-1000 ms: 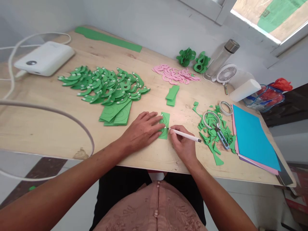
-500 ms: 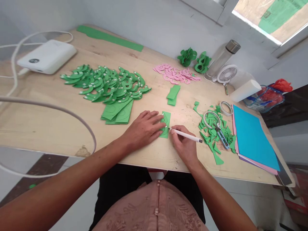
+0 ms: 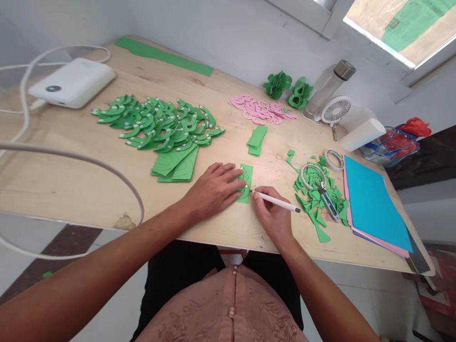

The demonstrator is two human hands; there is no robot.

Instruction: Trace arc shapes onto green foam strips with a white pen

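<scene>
The left hand (image 3: 213, 190) lies flat, pinning a green paper piece (image 3: 245, 183) to the worktop (image 3: 71, 185). The right hand (image 3: 272, 216) grips a white pen (image 3: 276, 201), tip touching the paper.

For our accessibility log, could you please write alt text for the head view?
The left hand pins a green paper piece to a wooden table while the right hand draws with a white pen.

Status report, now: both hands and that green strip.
Left hand flat, pinning green strip to table. Right hand gripping white pen, tip at the strip's edge. Green scraps and scissors lie right, apart.
</scene>
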